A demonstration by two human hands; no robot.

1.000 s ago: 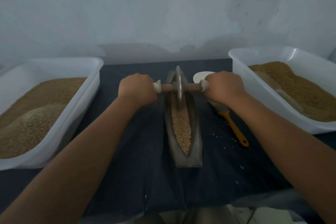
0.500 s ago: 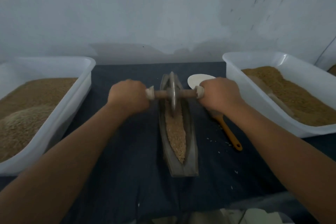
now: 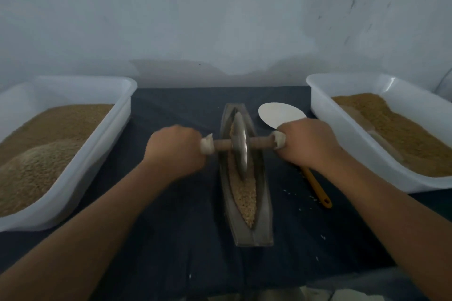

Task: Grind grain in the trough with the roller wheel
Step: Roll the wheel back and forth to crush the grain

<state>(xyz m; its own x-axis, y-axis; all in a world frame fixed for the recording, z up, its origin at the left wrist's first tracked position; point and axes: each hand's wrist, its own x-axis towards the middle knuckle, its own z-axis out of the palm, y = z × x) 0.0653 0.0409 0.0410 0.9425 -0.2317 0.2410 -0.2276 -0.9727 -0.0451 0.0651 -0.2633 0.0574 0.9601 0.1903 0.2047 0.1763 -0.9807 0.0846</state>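
Mid-grind: left grip [image 3: 176,151] and right grip [image 3: 308,144] are clenching the wooden axle of the grey metal roller wheel [image 3: 240,146], standing in the far half of the long grey boat-shaped trough [image 3: 264,222]. Next is probably rolling nearward over the tan grain [image 3: 247,198], pressing evenly.

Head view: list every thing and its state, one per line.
trough: holds grain.
roller wheel: upright on that grain.
left hand: grips left axle end.
right hand: grips right axle end.
left tub: heaped with grain.
right tub: part-filled with grain.
spoon: lying beside trough.
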